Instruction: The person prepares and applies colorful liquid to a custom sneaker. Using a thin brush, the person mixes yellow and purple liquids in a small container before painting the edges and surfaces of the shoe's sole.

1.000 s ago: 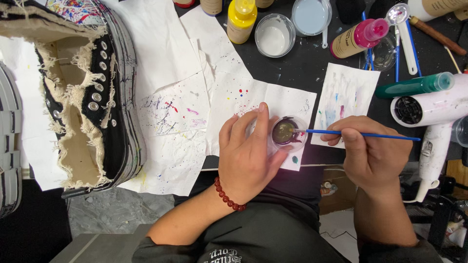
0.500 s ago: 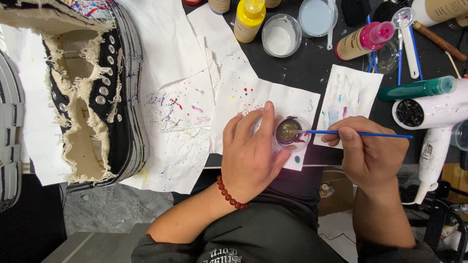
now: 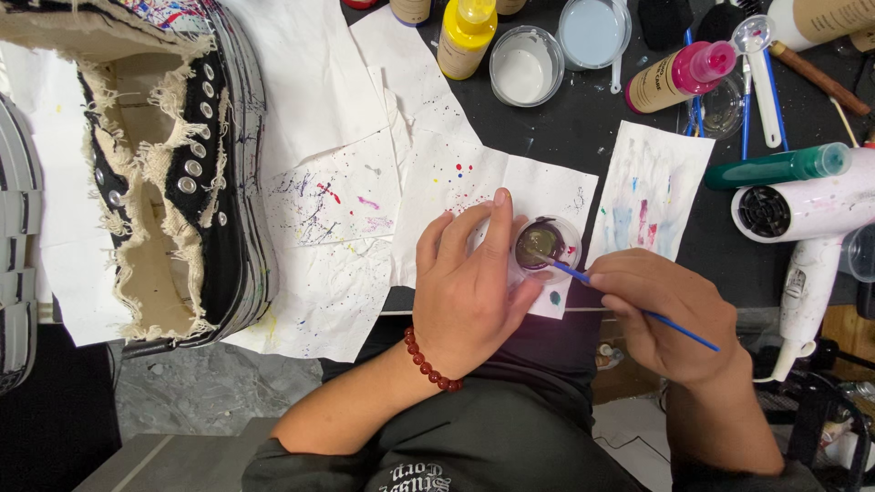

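Centrally, a small clear cup of dark paint sits on spattered paper, left hand fingers curled around it. Right hand fingers pinch a blue brush, tip in the cup. Bottles, a hairdryer and a shoe crowd the tabletop.

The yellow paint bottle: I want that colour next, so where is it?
In the head view, the yellow paint bottle stands at the top centre, just left of the cup of white paint.

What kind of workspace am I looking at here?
Likely a craft table for custom shoe painting: squeeze paint bottles, paint-spattered paper sheets, a frayed black sneaker, and a hair dryer.
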